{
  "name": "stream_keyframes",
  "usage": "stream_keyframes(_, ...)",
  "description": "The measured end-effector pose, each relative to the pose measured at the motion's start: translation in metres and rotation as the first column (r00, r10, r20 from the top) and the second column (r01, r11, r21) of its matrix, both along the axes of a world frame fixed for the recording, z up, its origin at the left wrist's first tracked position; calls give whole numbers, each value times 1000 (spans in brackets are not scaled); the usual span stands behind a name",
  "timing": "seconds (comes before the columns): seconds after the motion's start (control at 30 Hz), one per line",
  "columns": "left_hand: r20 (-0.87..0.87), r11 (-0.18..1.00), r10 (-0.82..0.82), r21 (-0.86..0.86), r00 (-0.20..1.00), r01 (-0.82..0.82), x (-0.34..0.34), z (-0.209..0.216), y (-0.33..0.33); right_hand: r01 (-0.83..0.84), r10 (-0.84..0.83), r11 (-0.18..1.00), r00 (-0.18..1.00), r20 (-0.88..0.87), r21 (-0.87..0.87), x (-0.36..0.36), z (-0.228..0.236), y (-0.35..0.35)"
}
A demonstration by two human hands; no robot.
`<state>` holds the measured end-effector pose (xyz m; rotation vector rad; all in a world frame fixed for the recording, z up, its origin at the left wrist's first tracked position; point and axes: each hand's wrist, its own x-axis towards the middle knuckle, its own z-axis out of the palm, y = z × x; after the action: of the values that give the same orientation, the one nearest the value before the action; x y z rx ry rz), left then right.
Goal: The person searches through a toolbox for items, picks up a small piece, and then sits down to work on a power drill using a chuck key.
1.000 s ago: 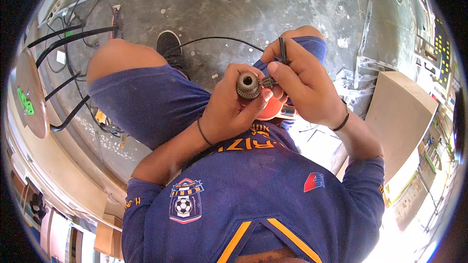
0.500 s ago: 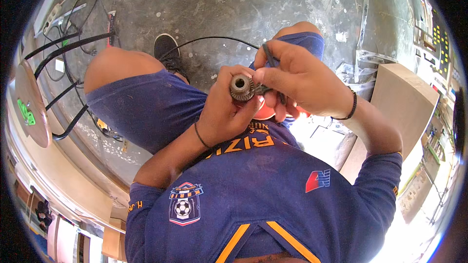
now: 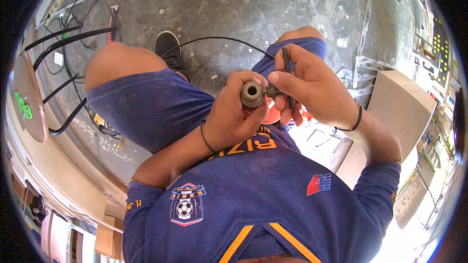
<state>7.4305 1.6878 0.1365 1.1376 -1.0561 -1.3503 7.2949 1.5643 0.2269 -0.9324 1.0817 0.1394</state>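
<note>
The left hand (image 3: 227,114) has its grip closed around a metal chuck (image 3: 252,100), fingers wrapped over the far side and thumb along the near side. The chuck is held in front of the person, above the lap and between the knees, with its round open mouth turned up toward the camera and a toothed collar ringing it.

The right hand (image 3: 314,90) pinches a dark chuck key (image 3: 271,91) between thumb and fingers. The key's black crossbar (image 3: 286,61) runs up past the thumb, and its toothed head points left, right at the edge of the collar (whether the teeth mesh, I cannot tell). Below the two hands a red-orange body (image 3: 271,113) shows in part, mostly covered by the fingers.

A black cable (image 3: 214,37) arcs across from the dark shoe (image 3: 168,46) to the area behind the right hand, where its end is hidden. Off to the left stands a stool (image 3: 36,90) with a round seat and black bent legs; a bright green piece (image 3: 23,105) lies on that seat. To the right, beyond the right forearm, is a pale, board-like box (image 3: 402,104).
</note>
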Motion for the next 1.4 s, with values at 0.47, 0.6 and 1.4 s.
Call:
stream_keyframes(0.47, 57, 996, -3, 86, 998, -2, 5, -3, -4, -5, 21, 724, 1000, 14, -690, 13, -33, 21)
stream_keyframes(0.6, -42, 997, 31, 70, 999, -28, 5, -3, -3, 102, -19, 710, 992, 125, -697, 16, -46, 28)
stream_keyframes(1.4, 65, 942, 204, 257, 977, -214, -10, -11, -25, 50, -63, 711, 998, 7, -702, 35, -63, 0)
